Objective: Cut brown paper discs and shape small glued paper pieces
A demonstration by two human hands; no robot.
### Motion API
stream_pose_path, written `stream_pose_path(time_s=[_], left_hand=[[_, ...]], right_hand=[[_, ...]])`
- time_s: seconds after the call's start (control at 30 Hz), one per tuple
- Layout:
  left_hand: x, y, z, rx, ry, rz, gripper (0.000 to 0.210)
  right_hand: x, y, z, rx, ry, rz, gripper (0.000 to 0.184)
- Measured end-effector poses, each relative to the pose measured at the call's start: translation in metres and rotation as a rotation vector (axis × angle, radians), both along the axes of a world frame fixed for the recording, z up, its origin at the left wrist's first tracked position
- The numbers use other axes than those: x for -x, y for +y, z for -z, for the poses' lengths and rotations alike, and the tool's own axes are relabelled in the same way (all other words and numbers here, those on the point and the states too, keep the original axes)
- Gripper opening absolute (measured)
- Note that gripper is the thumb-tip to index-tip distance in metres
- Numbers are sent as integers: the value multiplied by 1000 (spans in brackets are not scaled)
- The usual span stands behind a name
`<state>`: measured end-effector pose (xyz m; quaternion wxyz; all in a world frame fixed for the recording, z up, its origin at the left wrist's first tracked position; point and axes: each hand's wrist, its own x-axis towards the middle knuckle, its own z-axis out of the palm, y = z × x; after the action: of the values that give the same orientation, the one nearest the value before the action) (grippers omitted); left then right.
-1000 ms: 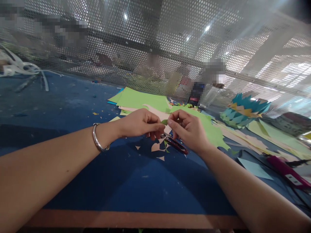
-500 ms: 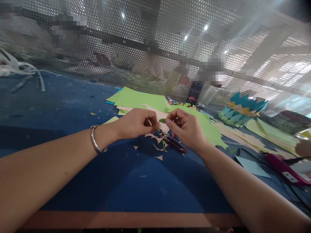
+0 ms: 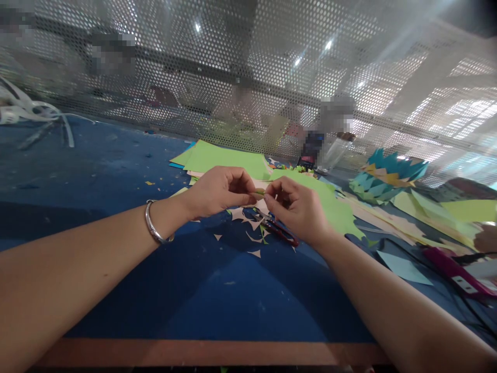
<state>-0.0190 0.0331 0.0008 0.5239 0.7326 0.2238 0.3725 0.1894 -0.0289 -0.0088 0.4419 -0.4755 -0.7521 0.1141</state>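
Note:
My left hand and my right hand meet above the middle of the table, fingertips nearly touching. Between them is a small green paper piece, pinched at its left end by the left thumb and fingers and at its right end by the right ones. Part of it is covered by the fingers. Just below lie scissors with dark red handles, partly under the right hand. Pale pink paper scraps are scattered beside them. Behind the hands are stacked green sheets, with pale pink paper underneath.
A teal and yellow folded-paper crown shape stands at right, near paper sheets and strips. A purple power strip with cables and a light blue sheet lie closer. A perforated metal screen borders the back; a phone leans there.
My left hand has risen slightly and its thumb and fingers have closed on the left end of the green piece. The right hand stays almost in place, still pinching it.

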Motion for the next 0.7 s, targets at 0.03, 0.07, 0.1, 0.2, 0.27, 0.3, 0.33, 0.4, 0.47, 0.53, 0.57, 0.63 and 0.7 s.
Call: stream_pose_path(time_s=[0.03,0.07,0.1,0.2,0.27,0.3,0.33,0.4,0.47,0.53,0.57,0.63,0.7], left_hand=[[-1,-2,-2,37,-16,4,21],[-1,-4,-3,79,-32,8,19],[-2,-6,-5,124,-49,11,17],[-4,-9,-8,251,-91,14,13],[-4,-10,-7,294,-112,0,13],[-5,-10,-6,302,-123,-15,14],[-5,-10,-5,304,-131,-33,16],[-6,-11,-4,304,-142,-64,19],[-7,-12,-3,305,-155,-77,19],[-8,-13,-3,300,-172,-75,19],[-8,-13,-3,292,-179,-73,18],[-9,-13,-3,271,-185,-76,18],[-9,-12,-3,249,-184,-84,17]], right_hand=[[0,0,0,-7,-7,-1,6],[0,1,1,-11,-12,-5,6],[-1,1,1,-16,-17,-9,6],[-1,0,0,-24,-33,-11,7],[0,-1,-2,-36,-44,-2,9],[0,-1,-2,-45,-53,2,10],[1,-2,-3,-56,-68,4,10],[1,-2,-3,-77,-105,5,8],[1,-3,-3,-91,-132,6,6],[1,-3,-3,-98,-142,5,4],[1,-3,-2,-103,-140,5,4],[2,-3,-1,-109,-127,3,4],[2,-3,-1,-97,-107,0,7]])
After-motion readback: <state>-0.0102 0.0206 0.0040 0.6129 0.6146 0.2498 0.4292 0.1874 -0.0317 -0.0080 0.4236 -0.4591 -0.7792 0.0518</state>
